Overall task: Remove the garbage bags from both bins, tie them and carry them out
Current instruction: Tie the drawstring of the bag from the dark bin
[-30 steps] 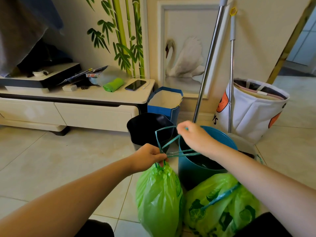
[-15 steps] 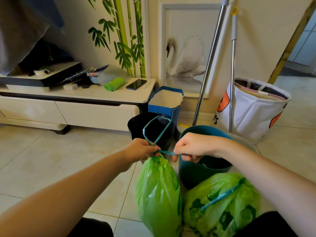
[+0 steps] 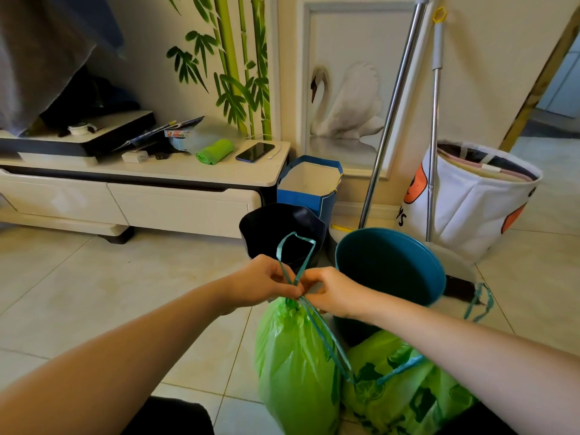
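Both hands meet at the gathered neck of a plain green plastic garbage bag [image 3: 292, 365] standing on the tiled floor [image 3: 94, 293]. The left hand [image 3: 262, 282] and right hand [image 3: 332, 291] are each closed, pinching the bag's teal drawstring [image 3: 295, 255], whose loop rises above them. A second green printed garbage bag [image 3: 408, 394] lies just beside it, to the right. Behind stand a black bin [image 3: 282, 224] and a teal round bin [image 3: 392, 265].

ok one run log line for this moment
step: tying | left hand: pinching drawstring | right hand: pinching drawstring | green bag: neck cinched | teal bin: empty
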Available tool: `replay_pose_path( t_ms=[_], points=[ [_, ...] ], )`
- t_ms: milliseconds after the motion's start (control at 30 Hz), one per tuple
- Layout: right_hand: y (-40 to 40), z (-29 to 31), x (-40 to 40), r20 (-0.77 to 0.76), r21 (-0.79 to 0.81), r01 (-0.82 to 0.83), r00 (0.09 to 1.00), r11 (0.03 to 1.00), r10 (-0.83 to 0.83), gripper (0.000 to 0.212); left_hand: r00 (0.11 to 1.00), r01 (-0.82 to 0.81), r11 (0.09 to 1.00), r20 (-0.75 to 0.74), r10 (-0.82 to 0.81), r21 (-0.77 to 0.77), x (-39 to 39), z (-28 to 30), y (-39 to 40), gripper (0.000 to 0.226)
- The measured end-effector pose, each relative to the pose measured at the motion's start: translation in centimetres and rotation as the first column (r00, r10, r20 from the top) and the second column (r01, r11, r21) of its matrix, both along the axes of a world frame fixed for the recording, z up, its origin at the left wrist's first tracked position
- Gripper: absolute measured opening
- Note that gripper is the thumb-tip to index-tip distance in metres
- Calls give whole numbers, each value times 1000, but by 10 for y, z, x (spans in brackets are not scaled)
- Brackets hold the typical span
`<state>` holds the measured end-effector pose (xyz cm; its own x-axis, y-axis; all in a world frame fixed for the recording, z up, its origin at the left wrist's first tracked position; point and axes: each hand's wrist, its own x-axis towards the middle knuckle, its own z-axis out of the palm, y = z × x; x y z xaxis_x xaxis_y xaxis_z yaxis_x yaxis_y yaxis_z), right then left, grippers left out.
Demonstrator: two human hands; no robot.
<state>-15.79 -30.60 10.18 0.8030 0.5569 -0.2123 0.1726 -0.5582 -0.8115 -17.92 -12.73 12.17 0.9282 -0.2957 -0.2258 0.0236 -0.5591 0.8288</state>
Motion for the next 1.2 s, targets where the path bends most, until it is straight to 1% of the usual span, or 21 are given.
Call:
replay_pose_path(
  t_ms=[100,200,267,300,333,367,433,500,533,567,633,733,800,900,1033,1100,1200],
  points=[
    [5,0,1,57,-61,-16,998,998,20,29,999,-16,1000,33,15,8,-1,2,2,6],
    [8,2,7,88,-96,-13,996,995,21,24,993,-59,997,105,54,41,2,0,3,19],
    [7,5,9,85,-104,-5,996,995,14,14,980,-75,991,194,52,114,8,-6,4,21],
    [7,7,9,83,-111,-12,996,994,21,7,966,-88,981,254,42,174,9,-8,3,17],
    [6,9,9,76,-123,-27,996,992,37,10,947,-106,962,321,21,251,9,-11,2,11],
    [4,10,8,47,-121,-42,998,992,48,18,921,-123,937,389,-14,326,8,-12,0,5],
    [0,9,6,-56,-75,-54,997,996,50,24,855,-160,887,510,-95,433,4,-15,-5,10],
    [-1,8,3,-115,-49,-32,993,998,26,25,740,-178,854,639,-212,490,3,-17,-6,10],
    [-1,7,3,-126,-44,-18,992,999,12,26,687,-165,838,670,-281,521,3,-18,-5,10],
    [-1,8,3,-128,-35,-9,992,999,4,27,654,-152,820,678,-336,552,3,-18,-5,11],
    [-1,8,2,-121,-18,-2,993,1000,0,26,613,-148,797,686,-391,586,4,-18,-4,16],
    [-2,7,2,-137,-9,35,990,999,-36,24,564,-160,801,720,-406,577,3,-19,-3,22],
    [-4,6,4,-193,27,63,980,998,-57,24,534,-159,814,742,-405,558,2,-20,-1,20],
    [-5,5,5,-293,94,98,954,991,-66,26,506,-126,831,756,-416,542,1,-21,4,14],
    [-1,1,3,-383,102,147,919,984,-97,23,504,-101,847,761,-408,521,1,-23,10,11],
    [1,0,4,-416,91,146,905,985,-96,33,500,-98,846,761,-413,524,0,-22,11,13],
    [2,3,6,-495,158,168,866,973,-70,54,495,-76,851,760,-420,520,-1,-22,11,13]
  ],
)
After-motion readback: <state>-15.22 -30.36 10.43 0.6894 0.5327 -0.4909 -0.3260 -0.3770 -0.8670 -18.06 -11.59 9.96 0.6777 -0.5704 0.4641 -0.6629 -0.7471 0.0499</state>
